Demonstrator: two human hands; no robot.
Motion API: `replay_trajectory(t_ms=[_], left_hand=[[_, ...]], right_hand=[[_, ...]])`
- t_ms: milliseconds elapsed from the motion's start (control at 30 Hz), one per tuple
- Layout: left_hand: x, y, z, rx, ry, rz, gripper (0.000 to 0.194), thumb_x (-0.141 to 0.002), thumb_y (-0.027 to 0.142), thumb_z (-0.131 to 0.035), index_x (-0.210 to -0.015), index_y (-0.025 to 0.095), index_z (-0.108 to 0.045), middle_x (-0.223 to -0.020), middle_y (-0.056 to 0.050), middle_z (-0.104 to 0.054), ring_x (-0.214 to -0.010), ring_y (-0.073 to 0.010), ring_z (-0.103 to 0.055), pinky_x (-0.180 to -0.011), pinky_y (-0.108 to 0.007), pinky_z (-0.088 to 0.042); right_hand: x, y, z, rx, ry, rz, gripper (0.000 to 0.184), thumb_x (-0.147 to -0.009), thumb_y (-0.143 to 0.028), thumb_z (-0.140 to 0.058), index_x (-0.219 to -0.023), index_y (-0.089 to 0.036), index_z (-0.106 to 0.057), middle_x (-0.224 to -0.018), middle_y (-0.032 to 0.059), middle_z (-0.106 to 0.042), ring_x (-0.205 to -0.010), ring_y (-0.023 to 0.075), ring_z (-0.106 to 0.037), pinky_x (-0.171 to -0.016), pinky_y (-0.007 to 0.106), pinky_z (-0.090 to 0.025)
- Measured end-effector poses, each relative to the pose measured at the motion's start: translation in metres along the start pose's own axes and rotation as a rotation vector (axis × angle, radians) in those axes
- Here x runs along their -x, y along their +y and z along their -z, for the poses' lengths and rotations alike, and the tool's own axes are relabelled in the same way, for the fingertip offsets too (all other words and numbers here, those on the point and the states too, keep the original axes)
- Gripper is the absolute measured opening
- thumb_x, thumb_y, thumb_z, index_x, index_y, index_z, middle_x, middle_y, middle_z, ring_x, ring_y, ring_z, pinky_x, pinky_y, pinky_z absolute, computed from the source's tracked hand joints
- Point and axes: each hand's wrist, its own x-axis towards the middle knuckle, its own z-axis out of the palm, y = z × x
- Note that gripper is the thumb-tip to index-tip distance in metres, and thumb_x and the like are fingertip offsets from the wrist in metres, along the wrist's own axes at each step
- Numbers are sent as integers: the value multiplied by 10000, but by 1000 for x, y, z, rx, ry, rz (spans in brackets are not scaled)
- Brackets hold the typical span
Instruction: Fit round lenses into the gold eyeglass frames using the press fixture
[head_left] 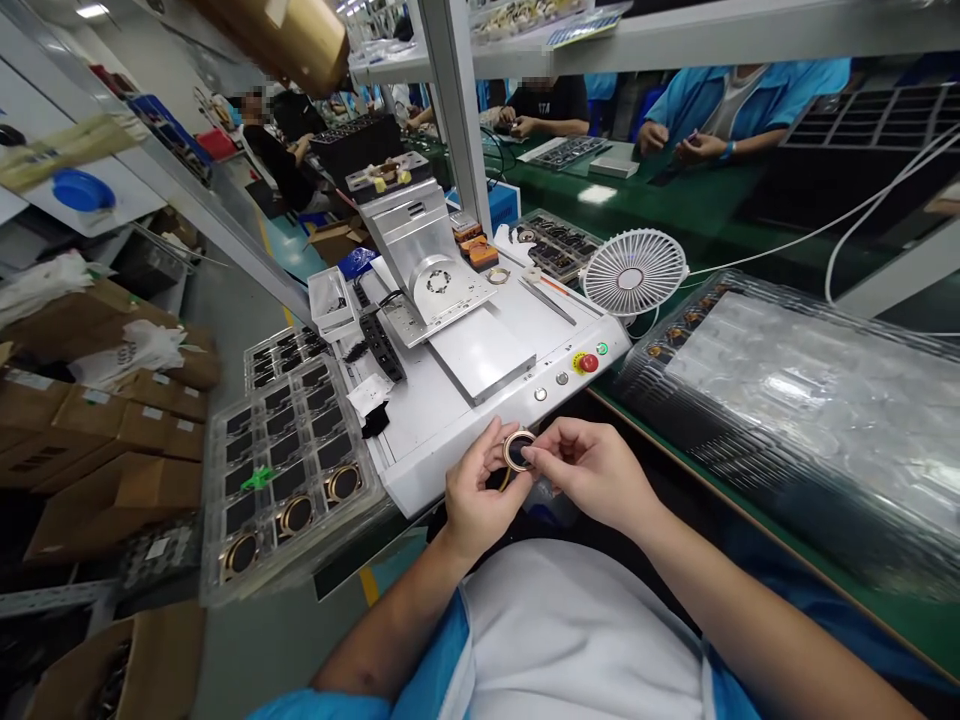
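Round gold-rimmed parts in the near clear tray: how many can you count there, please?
3. The round gold-rimmed parts lie in one row along the clear tray's edge nearest the person: one at the corner, one in the middle, one farther along. Glare could hide others.

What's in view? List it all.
Clear plastic tray: one, transparent, left of the hands.
Gold-rimmed black discs: three, in that tray.
Bench machine: one, white, straight ahead.
Desk fan: one, white, right of the machine.
Cardboard boxes: several, brown, floor at left.
Co-workers: at least three, blue or black tops, beyond the bench.
Gold-rimmed ring: one, dark centre, between the hands.
Left hand: one, bare, on the ring.
Right hand: one, bare, on the ring.
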Motion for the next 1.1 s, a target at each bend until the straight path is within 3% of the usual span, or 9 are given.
replay_trajectory(t_ms=[367,500,600,733,800,833,867,933,1100], left_hand=[[1,-4,0,-26,15,-1,648,-793,96,-824,-1397,209,-619,-1264,-131,-772,-1047,-255,-790,-891,-323,-675],[3,-8,-10,47,-6,-14,674,-771,74,-840,-1389,229,-618,-1240,-104,-783,-1048,-245,-789,-907,-317,-670],[3,-14,-18,89,-132,-90,766,-750,23,-832,-1434,247,-571,-1308,-96,-744,-1086,-232,-774,-959,-340,-653],[-1,-29,-18,128,-225,-88,651,-767,20,-810,-1354,229,-624,-1254,-68,-740,-1122,-176,-746,-1034,-271,-595],[-3,-36,-15,117,-239,-34,490,-806,56,-790,-1254,217,-672,-1131,-45,-765,-1042,-140,-756,-988,-203,-597],[-5,-39,-13,99,-255,-16,416,-822,79,-783,-1204,214,-689,-1082,-37,-768,-996,-130,-760,-958,-185,-604],[-6,-41,-13,80,-277,-16,347,-838,102,-776,-1157,214,-700,-1046,-31,-766,-957,-127,-760,-929,-178,-612],[-11,-43,-13,34,-348,-63,246,-864,136,-759,-1090,220,-713,-1008,-26,-759,-923,-135,-755,-900,-198,-626],[-22,-35,-10,-100,-513,-271,202,-890,139,-734,-1060,246,-716,-999,-26,-778,-932,-174,-759,-882,-282,-642]], right_hand=[[0,3,-7,55,98,24,141,-802,-295,-743,-796,-211,-630,-626,-6,-644,-532,132,-548,-504,248,-420],[4,10,1,-124,38,-123,334,-756,-463,-811,-801,-201,-608,-618,-16,-619,-503,119,-524,-475,234,-422],[20,11,43,-244,89,-140,484,-696,-611,-829,-766,-205,-576,-621,-9,-628,-467,125,-516,-417,232,-410],[85,6,148,239,803,25,373,-814,-557,-755,-809,-204,-633,-749,37,-680,-646,177,-614,-561,272,-484],[129,11,201,662,1166,-123,313,-924,-504,-630,-901,-194,-665,-861,79,-710,-776,219,-663,-690,319,-526],[150,18,222,875,1261,-336,295,-972,-460,-561,-960,-189,-677,-943,99,-721,-848,230,-679,-742,329,-529],[170,27,238,1047,1261,-601,284,-1000,-427,-512,-994,-198,-680,-1010,104,-724,-913,240,-690,-777,336,-527],[202,48,255,1091,1233,-832,229,-974,-328,-548,-887,-176,-696,-1012,161,-722,-919,318,-703,-742,399,-514],[239,79,241,1120,1113,-1085,246,-953,-168,-644,-712,-214,-663,-942,138,-706,-833,280,-707,-661,378,-520]])
